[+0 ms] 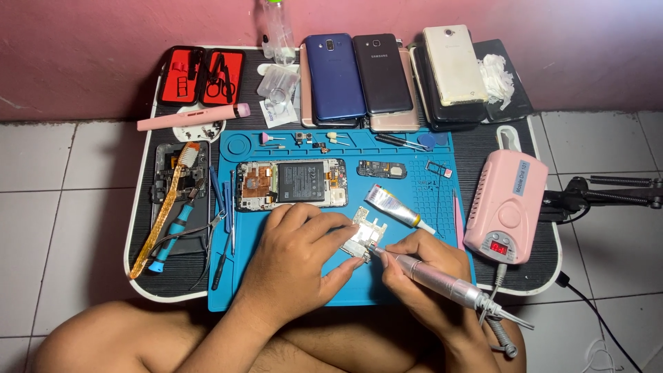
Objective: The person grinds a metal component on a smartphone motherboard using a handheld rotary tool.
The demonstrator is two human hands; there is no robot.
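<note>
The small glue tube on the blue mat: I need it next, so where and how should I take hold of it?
Probably take the glue tube by its wide flat silver end, the upper-left part, coming from above with thumb and finger across its width. It lies flat and slanted, nozzle pointing down-right toward the right hand, which holds the rotary tool. The crimped end sits farther from both hands, on bare mat.

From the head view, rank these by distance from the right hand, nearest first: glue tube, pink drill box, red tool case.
1. Glue tube, just above the right hand.
2. Pink drill box, to its right.
3. Red tool case, far back left.
</note>
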